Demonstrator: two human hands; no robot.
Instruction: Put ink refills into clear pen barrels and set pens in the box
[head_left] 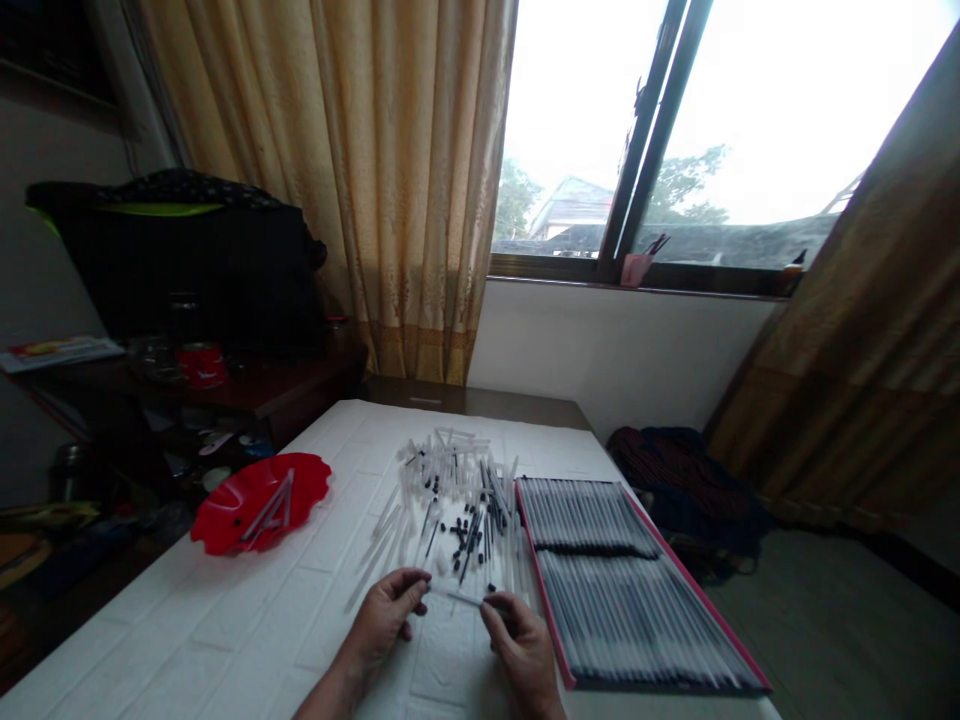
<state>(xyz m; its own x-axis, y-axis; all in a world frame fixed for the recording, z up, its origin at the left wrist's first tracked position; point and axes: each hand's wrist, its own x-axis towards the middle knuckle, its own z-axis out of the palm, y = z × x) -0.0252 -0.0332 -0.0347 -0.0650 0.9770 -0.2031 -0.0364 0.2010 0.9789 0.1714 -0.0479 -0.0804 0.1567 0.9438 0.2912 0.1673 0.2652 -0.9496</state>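
Between my hands, low over the table, is a slim pale pen tube [459, 597], held roughly level. My left hand [388, 612] pinches its left end between thumb and forefinger. At the right end, the thumb and fingers of my right hand [519, 640] are closed on it. Just beyond lie loose black caps [457, 535], several thin dark refills [471, 545] and a heap of clear tubes [450, 460]. Beside my right hand is a red-edged shallow box [551, 600] holding two rows of finished-looking pens [637, 610]. Small parts at my fingertips are too tiny to make out.
A red scalloped bowl [300, 480] with a few clear tubes stands on the left of the white-covered table [247, 620]. A dark cabinet [277, 390] with a covered screen [202, 270] is beyond it. Dark cloth [682, 470] lies past the table's right edge.
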